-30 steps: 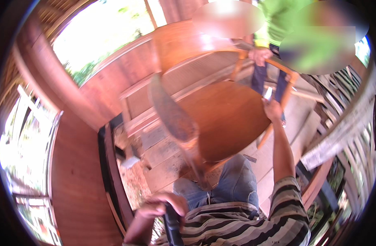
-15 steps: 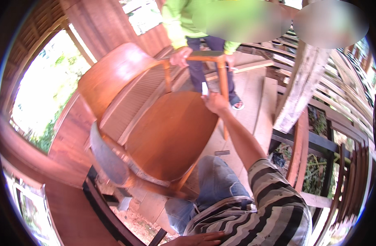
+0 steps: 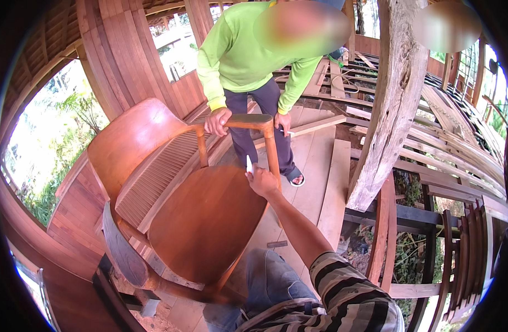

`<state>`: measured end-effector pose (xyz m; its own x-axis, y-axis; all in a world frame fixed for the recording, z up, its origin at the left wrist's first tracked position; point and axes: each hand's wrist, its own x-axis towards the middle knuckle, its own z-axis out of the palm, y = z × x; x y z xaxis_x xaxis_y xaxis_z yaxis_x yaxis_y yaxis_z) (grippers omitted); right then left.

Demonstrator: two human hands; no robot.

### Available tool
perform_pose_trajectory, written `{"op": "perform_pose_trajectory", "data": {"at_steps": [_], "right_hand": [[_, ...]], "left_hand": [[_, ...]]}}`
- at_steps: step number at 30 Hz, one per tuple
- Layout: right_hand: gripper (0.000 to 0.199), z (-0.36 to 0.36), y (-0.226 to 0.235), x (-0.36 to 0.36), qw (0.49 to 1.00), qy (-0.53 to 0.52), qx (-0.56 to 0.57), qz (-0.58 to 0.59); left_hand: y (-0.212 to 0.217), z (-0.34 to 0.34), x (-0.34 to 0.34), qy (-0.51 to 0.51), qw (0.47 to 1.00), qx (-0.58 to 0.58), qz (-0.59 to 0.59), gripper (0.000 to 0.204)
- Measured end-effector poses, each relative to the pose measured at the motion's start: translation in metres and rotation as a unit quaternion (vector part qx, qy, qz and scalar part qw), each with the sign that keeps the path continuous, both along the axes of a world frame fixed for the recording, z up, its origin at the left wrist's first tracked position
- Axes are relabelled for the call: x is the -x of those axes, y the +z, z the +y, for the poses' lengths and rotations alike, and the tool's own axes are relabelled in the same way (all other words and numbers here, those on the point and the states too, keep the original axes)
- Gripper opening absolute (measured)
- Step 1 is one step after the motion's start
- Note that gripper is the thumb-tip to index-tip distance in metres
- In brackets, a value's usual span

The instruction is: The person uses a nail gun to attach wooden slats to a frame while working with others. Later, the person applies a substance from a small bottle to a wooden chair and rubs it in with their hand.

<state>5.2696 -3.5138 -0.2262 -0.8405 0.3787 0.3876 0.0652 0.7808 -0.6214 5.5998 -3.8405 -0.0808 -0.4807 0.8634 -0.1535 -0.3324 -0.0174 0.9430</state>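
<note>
A brown wooden armchair (image 3: 204,232) with a curved backrest (image 3: 135,130) stands before me. My right hand (image 3: 263,181) is at the far right edge of its seat, beside the front leg. Its fingers are closed round a small white pointed piece (image 3: 249,164), too small to name surely. A person in a green top (image 3: 245,50) leans over the chair's far side. One of that person's hands (image 3: 217,120) grips the far armrest (image 3: 249,119); the other hand (image 3: 282,123) rests near the knee with something thin and white. My left hand is out of view.
A rough wooden post (image 3: 389,105) rises at the right. Beyond it lie stacked boards (image 3: 458,141) and open floor framing over dark gaps (image 3: 409,216). A small dark block (image 3: 277,244) lies on the floorboards near my knee. Wood panelling (image 3: 71,238) runs along the left.
My view has tilted up, so the chair sits lower and more of the other person shows. My left hand, earlier at the lower edge, has left the picture. The right hand still holds the white piece.
</note>
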Motion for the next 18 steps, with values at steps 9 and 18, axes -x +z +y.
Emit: {"op": "perform_pose_trajectory", "data": {"at_steps": [9, 18], "right_hand": [[0.061, -0.004, -0.018, 0.017, 0.993, 0.040, -0.090, -0.063], [0.060, 0.012, -0.019, 0.017, 0.992, 0.015, -0.108, -0.060]], "left_hand": [[0.051, -0.026, -0.010, 0.181, 0.973, -0.140, -0.005, 0.143], [0.152, 0.002, 0.012, 0.231, 0.841, -0.488, -0.024, 0.120]]}}
